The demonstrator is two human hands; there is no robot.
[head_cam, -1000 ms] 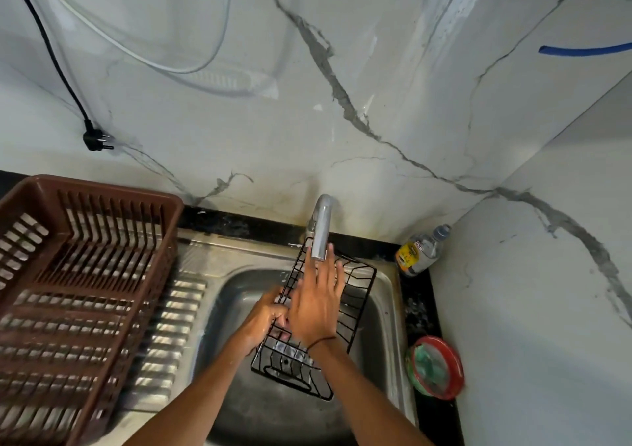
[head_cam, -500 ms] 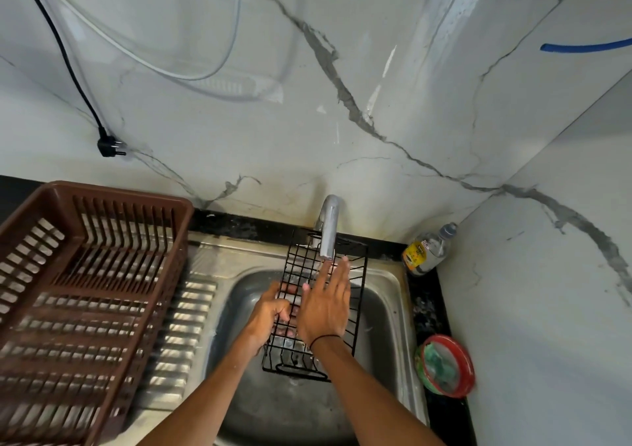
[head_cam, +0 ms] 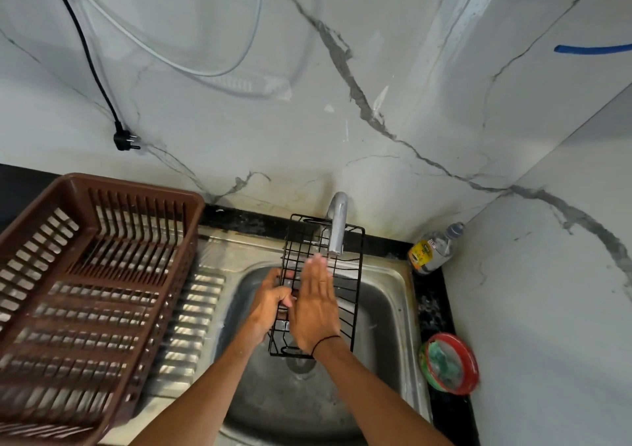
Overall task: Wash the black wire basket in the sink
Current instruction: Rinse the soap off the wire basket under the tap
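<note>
The black wire basket [head_cam: 345, 292] is held tilted over the steel sink [head_cam: 393, 295], its far end up under the tap [head_cam: 337, 223]. My left hand [head_cam: 270, 303] grips the basket's left rim. My right hand [head_cam: 316, 305] lies flat on the wire grid, fingers together and stretched toward the tap's spout. The basket's middle is hidden under my right hand. Whether water runs from the tap is not clear.
A brown plastic dish rack [head_cam: 85, 292] fills the ribbed drainboard at the left. A small bottle [head_cam: 434, 249] stands in the back right corner. A red-rimmed round tub [head_cam: 448, 363] sits on the black counter right of the sink. A black plug [head_cam: 124, 139] hangs on the wall.
The basket has swung from slanting right to nearly straight, with its far end raised under the tap. My right hand has slid along the grid toward the spout. My left hand keeps its grip.
</note>
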